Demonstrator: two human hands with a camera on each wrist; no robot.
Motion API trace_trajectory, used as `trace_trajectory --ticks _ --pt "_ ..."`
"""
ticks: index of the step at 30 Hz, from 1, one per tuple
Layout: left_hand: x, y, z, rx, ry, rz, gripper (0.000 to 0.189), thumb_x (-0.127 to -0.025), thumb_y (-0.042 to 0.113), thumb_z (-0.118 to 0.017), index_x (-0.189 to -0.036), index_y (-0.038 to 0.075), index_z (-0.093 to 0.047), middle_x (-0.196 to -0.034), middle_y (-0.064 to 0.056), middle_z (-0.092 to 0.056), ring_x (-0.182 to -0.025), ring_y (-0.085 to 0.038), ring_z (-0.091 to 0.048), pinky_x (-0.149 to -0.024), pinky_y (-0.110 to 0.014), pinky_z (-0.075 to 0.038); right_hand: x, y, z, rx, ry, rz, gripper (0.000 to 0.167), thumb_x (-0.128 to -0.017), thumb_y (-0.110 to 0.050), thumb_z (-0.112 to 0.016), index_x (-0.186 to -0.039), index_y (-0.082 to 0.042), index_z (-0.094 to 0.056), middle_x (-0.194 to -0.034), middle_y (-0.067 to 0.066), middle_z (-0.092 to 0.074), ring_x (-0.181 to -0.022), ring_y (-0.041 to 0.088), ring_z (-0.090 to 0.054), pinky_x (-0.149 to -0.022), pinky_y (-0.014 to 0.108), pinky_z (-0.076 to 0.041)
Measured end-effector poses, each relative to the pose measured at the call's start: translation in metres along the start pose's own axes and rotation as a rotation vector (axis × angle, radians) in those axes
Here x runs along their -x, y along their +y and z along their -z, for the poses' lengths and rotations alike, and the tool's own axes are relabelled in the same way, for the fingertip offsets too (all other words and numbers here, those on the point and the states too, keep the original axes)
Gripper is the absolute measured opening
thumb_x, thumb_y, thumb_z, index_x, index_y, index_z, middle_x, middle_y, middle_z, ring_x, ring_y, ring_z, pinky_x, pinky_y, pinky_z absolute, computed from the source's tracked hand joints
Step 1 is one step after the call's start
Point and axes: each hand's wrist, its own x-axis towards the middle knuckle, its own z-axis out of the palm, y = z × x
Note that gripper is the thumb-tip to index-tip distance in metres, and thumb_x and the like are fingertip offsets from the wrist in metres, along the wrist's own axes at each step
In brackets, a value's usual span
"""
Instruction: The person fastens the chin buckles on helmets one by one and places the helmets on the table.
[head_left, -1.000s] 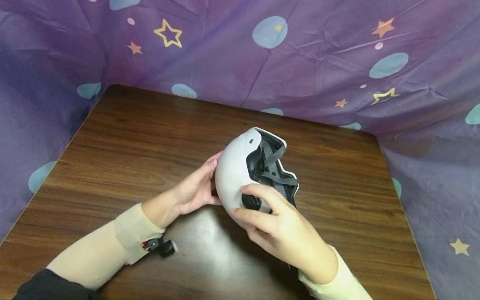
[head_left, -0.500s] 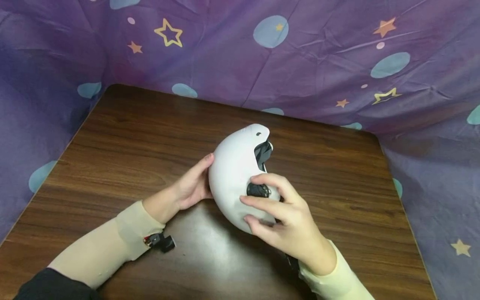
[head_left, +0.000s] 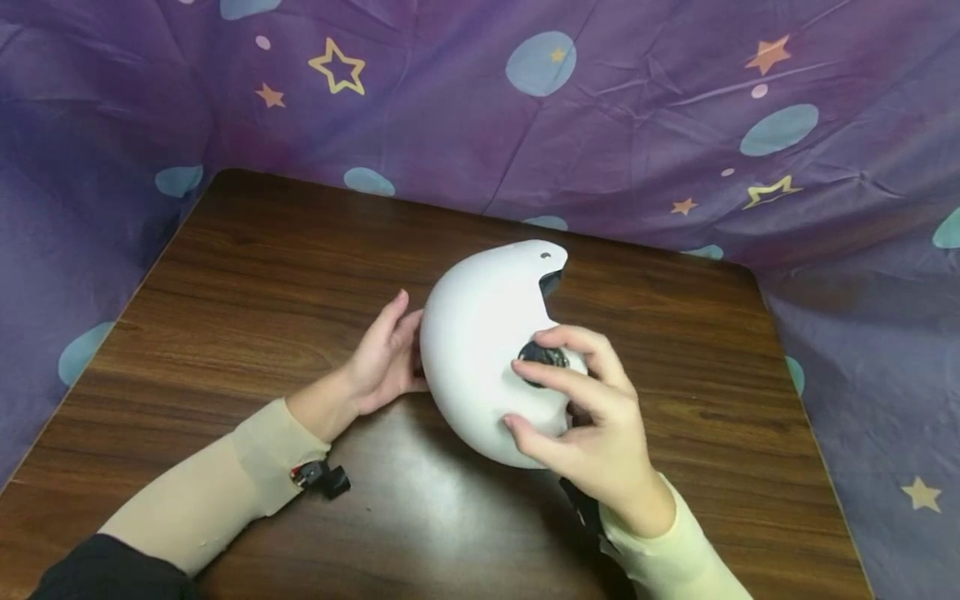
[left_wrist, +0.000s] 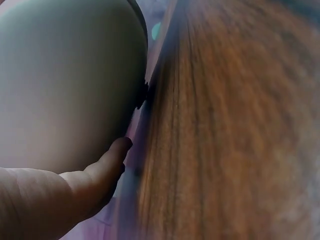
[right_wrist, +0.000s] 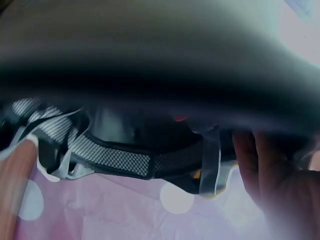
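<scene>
A white helmet (head_left: pixel 480 350) is tilted above the table, its smooth dome toward the left and its opening toward the right. My right hand (head_left: pixel 603 425) grips it near the rim, with fingertips beside a round black part (head_left: pixel 542 360) on the shell. In the right wrist view, fingers (right_wrist: pixel 262 165) reach under the rim near the grey strap (right_wrist: pixel 211 160) and the padding (right_wrist: pixel 125 160). My left hand (head_left: pixel 378 358) supports the left side of the dome, thumb raised off it; its other fingers are partly hidden behind the shell.
The brown wooden table (head_left: pixel 262 275) lies under both arms. A purple curtain (head_left: pixel 435 108) with stars and spots hangs behind and at the sides. A small black camera (head_left: pixel 322 479) sits on the left wrist.
The helmet has turned so more of the dome faces up, and its inside has mostly gone from the head view. My right hand has moved right and up; my left thumb has lifted off.
</scene>
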Motion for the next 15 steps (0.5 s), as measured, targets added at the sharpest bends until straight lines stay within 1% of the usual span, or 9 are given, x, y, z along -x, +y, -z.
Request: trace_trajectory --ticks 3,6,8,12,15 --pt "0.000 0.000 0.002 0.011 -0.005 0.007 0.094 -0.103 0.078 -0.017 -0.172 0.016 -0.003 -0.172 -0.022 -0.016 -0.158 -0.043 -0.016 -0.121 -0.073 -0.016 0.001 0.002 0.000 -0.097 0.058 -0.049 0.039 -0.082 -0.019 -0.094 -0.108 0.007 -0.079 -0.126 0.031 -0.058 -0.123 0.036 -0.055 -0.101 0.033 -0.053" --pt "0.000 0.003 0.003 -0.006 -0.012 -0.001 0.096 -0.102 0.078 -0.017 -0.172 0.015 -0.001 -0.174 -0.021 -0.014 -0.158 -0.041 -0.015 -0.121 -0.073 -0.014 0.002 0.004 0.001 -0.175 0.083 -0.079 0.045 -0.079 -0.013 -0.097 -0.111 0.011 -0.077 -0.129 0.030 -0.056 -0.125 0.037 -0.054 -0.104 0.036 -0.052" --pt "0.000 0.006 0.004 -0.022 -0.008 -0.018 0.096 -0.102 0.078 -0.018 -0.172 0.014 -0.002 -0.173 -0.021 -0.016 -0.156 -0.041 -0.019 -0.121 -0.071 -0.017 0.002 0.005 0.003 -0.213 0.102 -0.106 0.050 -0.076 -0.009 -0.098 -0.114 0.013 -0.075 -0.131 0.028 -0.056 -0.125 0.038 -0.053 -0.106 0.038 -0.051" --pt "0.001 0.011 0.005 -0.044 0.015 -0.055 0.096 -0.103 0.079 -0.018 -0.172 0.014 -0.006 -0.171 -0.020 -0.022 -0.150 -0.041 -0.027 -0.117 -0.067 -0.027 0.004 0.009 0.008 -0.265 0.174 -0.179 0.059 -0.072 0.000 -0.097 -0.122 0.017 -0.071 -0.133 0.023 -0.056 -0.126 0.039 -0.054 -0.108 0.040 -0.049" --pt "0.001 0.011 0.005 -0.051 0.006 -0.061 0.095 -0.103 0.078 -0.018 -0.172 0.014 -0.007 -0.171 -0.020 -0.021 -0.151 -0.040 -0.027 -0.116 -0.066 -0.027 0.005 0.012 0.011 -0.284 0.215 -0.208 0.058 -0.074 -0.001 -0.097 -0.123 0.016 -0.071 -0.134 0.022 -0.056 -0.127 0.039 -0.054 -0.110 0.039 -0.047"
